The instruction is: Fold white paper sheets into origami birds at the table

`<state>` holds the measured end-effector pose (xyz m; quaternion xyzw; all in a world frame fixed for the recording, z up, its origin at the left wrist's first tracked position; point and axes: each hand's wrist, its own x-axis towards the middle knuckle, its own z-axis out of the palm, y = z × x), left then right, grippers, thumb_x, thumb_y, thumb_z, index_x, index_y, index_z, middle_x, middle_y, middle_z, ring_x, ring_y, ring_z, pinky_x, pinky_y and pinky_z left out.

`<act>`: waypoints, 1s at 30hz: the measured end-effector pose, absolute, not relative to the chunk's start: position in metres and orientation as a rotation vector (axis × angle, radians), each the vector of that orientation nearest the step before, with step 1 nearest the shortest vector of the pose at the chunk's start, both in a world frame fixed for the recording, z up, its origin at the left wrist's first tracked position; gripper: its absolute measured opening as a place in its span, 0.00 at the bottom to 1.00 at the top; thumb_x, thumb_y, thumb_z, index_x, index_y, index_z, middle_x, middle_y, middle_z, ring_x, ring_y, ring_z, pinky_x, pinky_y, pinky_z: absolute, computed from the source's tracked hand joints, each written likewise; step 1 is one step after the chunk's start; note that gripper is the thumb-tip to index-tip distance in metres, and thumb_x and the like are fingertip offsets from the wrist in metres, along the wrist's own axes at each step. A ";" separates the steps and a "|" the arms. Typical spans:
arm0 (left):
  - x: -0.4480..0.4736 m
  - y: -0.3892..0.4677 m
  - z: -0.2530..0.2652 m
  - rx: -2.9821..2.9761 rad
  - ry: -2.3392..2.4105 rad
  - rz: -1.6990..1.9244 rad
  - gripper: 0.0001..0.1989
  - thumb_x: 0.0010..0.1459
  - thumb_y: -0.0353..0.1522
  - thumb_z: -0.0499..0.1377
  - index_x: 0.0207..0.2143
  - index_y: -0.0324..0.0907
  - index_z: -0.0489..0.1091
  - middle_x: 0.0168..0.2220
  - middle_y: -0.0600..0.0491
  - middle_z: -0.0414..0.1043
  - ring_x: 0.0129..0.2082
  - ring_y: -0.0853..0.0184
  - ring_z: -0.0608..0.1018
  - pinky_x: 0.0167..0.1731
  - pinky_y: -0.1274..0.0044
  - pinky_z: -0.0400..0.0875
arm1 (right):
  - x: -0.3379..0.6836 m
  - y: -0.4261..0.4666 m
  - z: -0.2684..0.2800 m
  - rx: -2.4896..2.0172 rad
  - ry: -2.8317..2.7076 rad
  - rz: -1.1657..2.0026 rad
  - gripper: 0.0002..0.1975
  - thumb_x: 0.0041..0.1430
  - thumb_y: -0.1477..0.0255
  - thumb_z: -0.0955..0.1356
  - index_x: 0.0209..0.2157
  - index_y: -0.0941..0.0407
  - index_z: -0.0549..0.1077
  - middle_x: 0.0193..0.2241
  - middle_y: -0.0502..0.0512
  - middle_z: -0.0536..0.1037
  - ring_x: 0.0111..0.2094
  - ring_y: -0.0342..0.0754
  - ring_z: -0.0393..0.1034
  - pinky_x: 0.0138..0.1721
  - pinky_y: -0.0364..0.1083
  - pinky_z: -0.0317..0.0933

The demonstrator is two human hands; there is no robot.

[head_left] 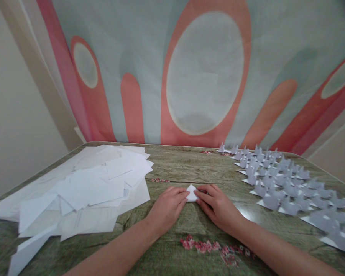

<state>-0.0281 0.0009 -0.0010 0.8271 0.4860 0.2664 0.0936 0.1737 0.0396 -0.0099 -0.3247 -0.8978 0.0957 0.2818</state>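
Observation:
A small folded piece of white paper [191, 193] lies on the table in front of me, its pointed tip facing away. My left hand [170, 202] grips its left edge with the fingers close together. From the other side, my right hand [215, 203] holds the right edge between thumb and fingers. Both hands rest low over the tabletop, and the fingers cover the paper's side corners. Finer creases in the paper are too small to make out.
Loose white paper sheets [94, 188] are heaped on the left. Rows of small folded paper figures [287, 188], resembling birds, stand on the right. The wood-grain table [178, 161] has printed pink flowers and meets a patterned backdrop [205, 73] at its far edge.

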 end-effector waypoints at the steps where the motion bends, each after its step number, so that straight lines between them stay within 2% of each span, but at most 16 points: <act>1: -0.028 0.001 -0.001 2.451 1.440 0.795 0.14 0.61 0.28 0.50 0.47 0.44 0.68 0.46 0.51 0.71 0.45 0.65 0.70 0.47 0.70 0.66 | 0.174 0.040 -0.010 -0.866 -2.404 0.252 0.14 0.59 0.75 0.62 0.45 0.53 0.71 0.40 0.60 0.72 0.42 0.53 0.65 0.41 0.53 0.63; 30: -0.025 0.000 0.002 2.434 1.522 0.695 0.13 0.62 0.30 0.48 0.46 0.41 0.68 0.45 0.49 0.69 0.46 0.64 0.69 0.49 0.70 0.64 | 0.171 0.043 -0.013 -0.948 -2.445 0.225 0.15 0.60 0.74 0.62 0.48 0.55 0.69 0.43 0.60 0.69 0.44 0.53 0.61 0.45 0.54 0.61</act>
